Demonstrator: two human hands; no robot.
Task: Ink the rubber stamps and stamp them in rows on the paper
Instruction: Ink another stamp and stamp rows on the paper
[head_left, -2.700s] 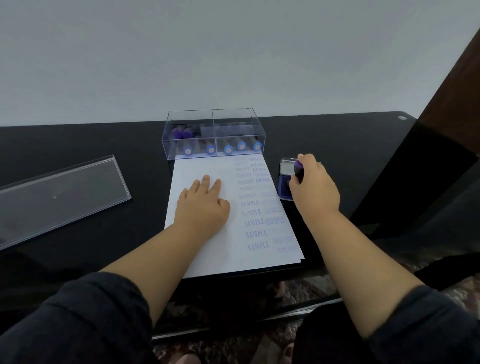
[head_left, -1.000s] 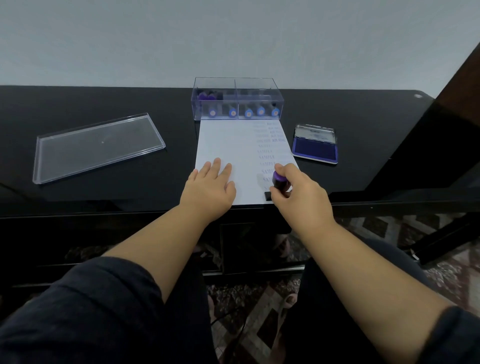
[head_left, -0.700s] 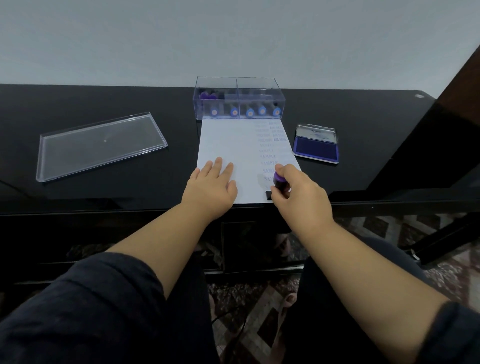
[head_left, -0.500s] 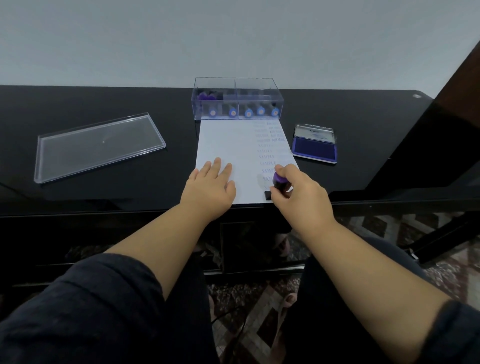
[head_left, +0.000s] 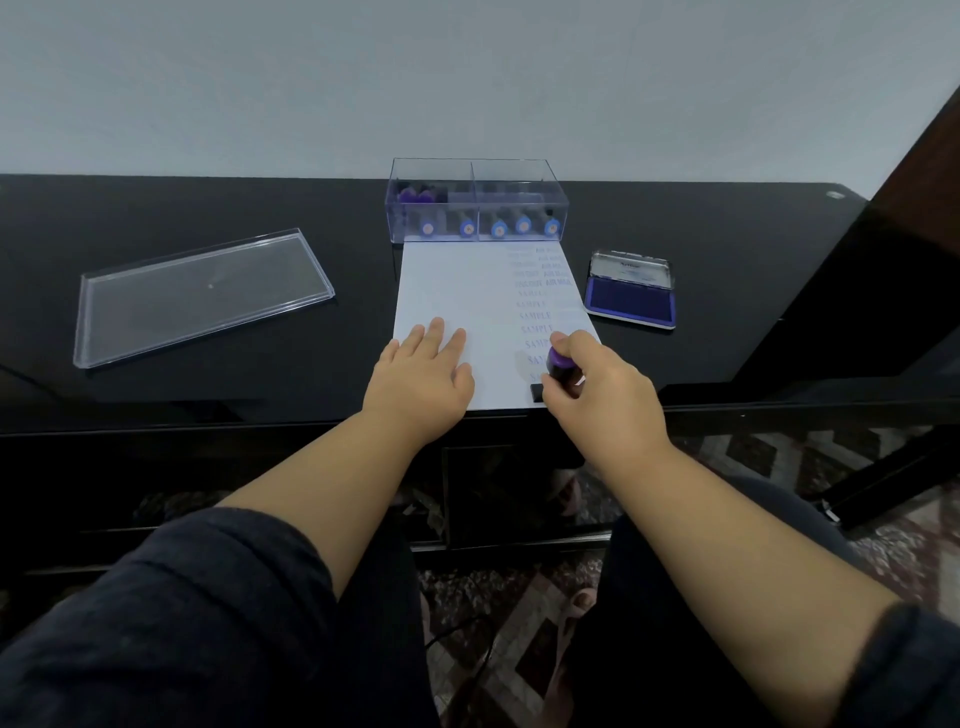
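The right hand (head_left: 597, 395) is pinching a purple-topped stamp (head_left: 557, 370), its grip clamped on the handle, pressing it onto the near right corner of the paper (head_left: 467, 291) on the table (head_left: 208, 395). The left hand (head_left: 421, 379) is lying flat, fingers straight, pinning the sheet. This looks like the last print of a column (faint "SAMPLE" marks are running above it). Next is probably lifting straight up, then re-inking at the ink pad (head_left: 629, 302) to the right.

paper (head_left: 457, 296) on table (head_left: 208, 197), stamp box (head_left: 477, 208) behind it, ink pad (head_left: 629, 299) right, lid (head_left: 200, 296) left
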